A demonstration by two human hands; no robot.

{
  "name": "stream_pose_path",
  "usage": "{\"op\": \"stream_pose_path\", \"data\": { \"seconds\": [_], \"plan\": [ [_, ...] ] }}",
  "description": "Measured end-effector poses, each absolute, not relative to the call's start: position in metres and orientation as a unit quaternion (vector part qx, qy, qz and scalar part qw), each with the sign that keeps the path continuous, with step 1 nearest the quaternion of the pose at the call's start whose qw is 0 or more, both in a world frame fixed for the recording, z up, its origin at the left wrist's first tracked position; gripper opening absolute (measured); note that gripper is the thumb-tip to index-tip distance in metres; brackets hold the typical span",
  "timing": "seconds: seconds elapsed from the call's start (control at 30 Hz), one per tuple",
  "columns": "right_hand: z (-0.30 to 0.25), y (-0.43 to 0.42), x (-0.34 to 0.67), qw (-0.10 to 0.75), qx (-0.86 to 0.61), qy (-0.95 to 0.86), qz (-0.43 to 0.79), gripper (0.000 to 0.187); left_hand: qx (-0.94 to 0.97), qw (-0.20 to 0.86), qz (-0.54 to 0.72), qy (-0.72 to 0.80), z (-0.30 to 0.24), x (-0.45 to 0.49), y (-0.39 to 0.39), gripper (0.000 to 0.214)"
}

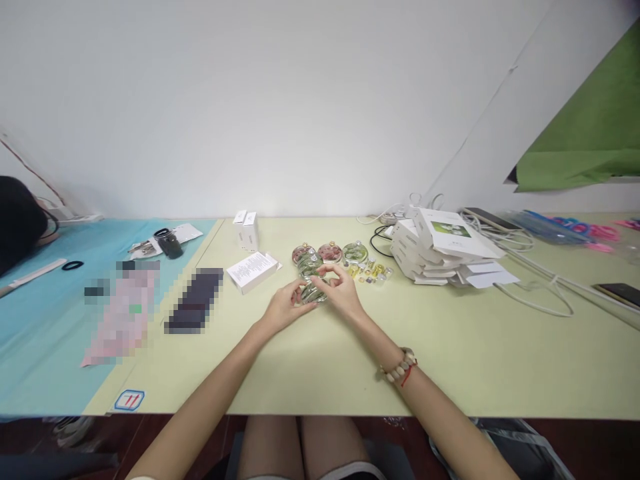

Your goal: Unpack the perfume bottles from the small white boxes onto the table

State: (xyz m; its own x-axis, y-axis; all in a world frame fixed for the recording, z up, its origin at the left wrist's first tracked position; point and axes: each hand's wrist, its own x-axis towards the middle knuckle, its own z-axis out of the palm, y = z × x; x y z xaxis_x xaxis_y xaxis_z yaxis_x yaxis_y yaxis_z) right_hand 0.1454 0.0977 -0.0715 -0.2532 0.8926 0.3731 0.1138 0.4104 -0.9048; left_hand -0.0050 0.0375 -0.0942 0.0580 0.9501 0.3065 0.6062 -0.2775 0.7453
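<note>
My left hand (289,301) is closed around the side of a round, clear glass bottle (313,293) with green leafy patterns inside, low over the table. From the other side my right hand (341,288) grips the same bottle, its thumb and bent fingers at the top. Just behind it stands another green bottle (310,264). Two reddish bottles (330,252) and a green one (355,253) stand in a row further back. Small yellow and clear caps or stoppers (373,270) lie scattered to the right. The fingers partly hide the held bottle.
A pile of white boxes (440,247) stands right, among white cables (540,273). To the left lie a white box (253,271) and two upright small boxes (246,231). A dark jar (169,244) sits on the blue cloth (30,333).
</note>
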Motion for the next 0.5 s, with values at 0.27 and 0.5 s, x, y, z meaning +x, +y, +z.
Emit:
{"op": "stream_pose_path", "data": {
  "seconds": [0.27, 0.5],
  "plan": [
    [-0.073, 0.097, 0.147, 0.475, -0.371, -0.715, 0.352, 0.029, 0.689, 0.2, 0.425, 0.553, -0.104, -0.009, 0.044, 0.039],
    [-0.073, 0.097, 0.148, 0.48, -0.363, -0.721, 0.344, 0.029, 0.682, 0.19, 0.421, 0.567, -0.105, -0.011, 0.043, 0.039]
  ]
}}
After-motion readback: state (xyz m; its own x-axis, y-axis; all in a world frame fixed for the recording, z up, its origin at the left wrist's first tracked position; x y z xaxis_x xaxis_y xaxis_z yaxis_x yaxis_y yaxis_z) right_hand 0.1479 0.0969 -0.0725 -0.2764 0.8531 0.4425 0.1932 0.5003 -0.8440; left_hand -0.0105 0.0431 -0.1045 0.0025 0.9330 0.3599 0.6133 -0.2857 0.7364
